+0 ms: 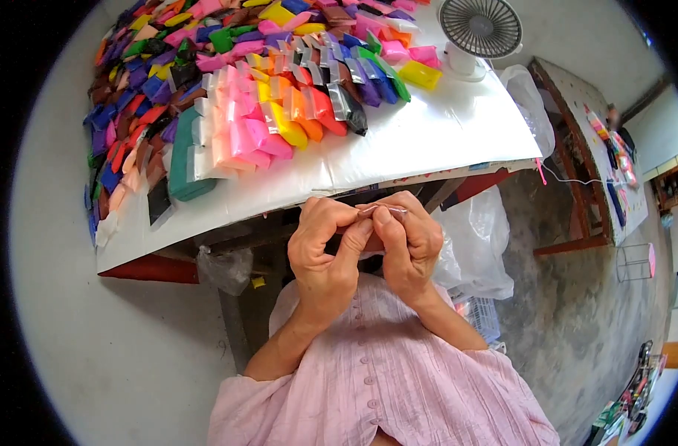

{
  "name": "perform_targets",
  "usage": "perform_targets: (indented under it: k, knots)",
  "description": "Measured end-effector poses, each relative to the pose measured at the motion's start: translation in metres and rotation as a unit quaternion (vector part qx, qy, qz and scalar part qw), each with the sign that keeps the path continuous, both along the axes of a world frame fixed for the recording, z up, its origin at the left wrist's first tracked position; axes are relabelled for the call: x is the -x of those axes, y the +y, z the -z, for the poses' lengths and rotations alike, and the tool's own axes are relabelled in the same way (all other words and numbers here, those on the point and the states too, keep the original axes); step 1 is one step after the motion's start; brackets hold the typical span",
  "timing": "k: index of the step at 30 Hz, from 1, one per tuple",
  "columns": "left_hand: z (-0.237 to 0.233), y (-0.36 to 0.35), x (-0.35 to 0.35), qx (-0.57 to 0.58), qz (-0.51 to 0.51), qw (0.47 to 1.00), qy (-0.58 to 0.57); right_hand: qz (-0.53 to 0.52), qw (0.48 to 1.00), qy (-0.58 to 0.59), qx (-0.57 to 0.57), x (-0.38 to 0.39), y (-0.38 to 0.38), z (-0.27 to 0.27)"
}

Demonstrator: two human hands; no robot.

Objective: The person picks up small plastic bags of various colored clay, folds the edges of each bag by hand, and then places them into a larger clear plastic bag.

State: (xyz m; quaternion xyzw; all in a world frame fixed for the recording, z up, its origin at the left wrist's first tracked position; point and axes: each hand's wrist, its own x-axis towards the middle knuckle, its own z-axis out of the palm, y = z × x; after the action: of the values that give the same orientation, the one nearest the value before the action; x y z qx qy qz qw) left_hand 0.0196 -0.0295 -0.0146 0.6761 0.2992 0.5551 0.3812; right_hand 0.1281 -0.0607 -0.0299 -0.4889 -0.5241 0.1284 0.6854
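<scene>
Between my two hands, just in front of the table's near edge, is a small brown plastic packet (395, 213), mostly covered by fingers. My left hand (322, 244) pinches one end of it with thumb and forefinger. My right hand (409, 242) grips the other end, its thumb pressed against the brown surface. Both thumbs nearly meet in the middle. Beyond the hands, rows of filled packets (283, 128) in pink, yellow, orange, red, black and other colours lie on the white tabletop (428, 134), with clear flaps showing.
A large heap of coloured packets (149, 89) covers the table's left and back. Beside the rows stands a dark green box-like object (184, 160). A small fan (480, 30) is at the back right. Clear plastic bags (476, 241) hang below the table; another table (599, 156) stands right.
</scene>
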Motion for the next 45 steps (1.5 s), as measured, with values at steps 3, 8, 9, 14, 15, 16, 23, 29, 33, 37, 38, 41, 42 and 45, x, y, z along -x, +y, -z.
perform_targets:
  k: [3,8,9,14,15,16,23,29,33,37,38,41,42,45]
  knots:
    - [0.000,-0.001,0.000,0.007,-0.003,1.000,0.000,0.011,1.000,-0.020,-0.013,-0.001,0.001,0.003]
    - [0.006,-0.002,-0.001,0.029,0.001,1.000,-0.007,0.004,1.000,-0.017,0.013,-0.003,0.000,0.006]
    - [0.006,-0.002,-0.001,0.034,0.006,0.999,-0.011,-0.002,1.000,-0.014,0.015,-0.004,0.001,0.007]
    - [0.004,0.001,0.001,0.085,0.024,0.995,-0.042,-0.010,0.999,-0.047,0.019,-0.012,-0.006,-0.010]
    - [0.004,0.002,0.001,0.064,0.026,0.997,-0.032,0.000,0.998,-0.047,0.037,-0.014,-0.009,-0.014]
    - [0.005,0.004,0.002,0.043,0.029,0.998,-0.023,0.000,0.997,-0.068,0.024,-0.017,-0.010,-0.014]
    - [-0.003,0.004,0.004,0.091,0.021,0.994,-0.057,0.107,0.945,-0.251,-0.179,-0.034,-0.006,-0.016]
    - [-0.004,0.014,0.012,0.365,0.264,0.889,-0.085,0.116,0.906,-0.357,-0.198,-0.031,-0.011,-0.005]
    - [-0.005,0.013,0.005,0.353,0.227,0.897,-0.141,0.078,0.945,-0.283,-0.147,-0.041,-0.015,-0.004]
    - [0.000,0.009,0.000,0.303,0.189,0.928,-0.102,0.001,0.999,-0.030,0.045,-0.038,-0.023,-0.006]
    - [0.000,0.009,-0.001,0.291,0.182,0.934,-0.094,-0.008,0.997,0.006,0.081,-0.035,-0.023,-0.009]
    - [-0.008,0.003,-0.005,0.253,0.179,0.947,-0.085,-0.011,0.982,0.149,0.119,-0.022,-0.016,-0.020]
    - [-0.010,0.001,-0.006,0.240,0.180,0.950,-0.086,-0.037,0.979,0.161,0.118,-0.023,-0.014,-0.018]
    - [-0.007,0.001,-0.004,0.191,0.154,0.969,-0.009,-0.085,0.973,0.189,0.099,-0.024,-0.010,-0.010]
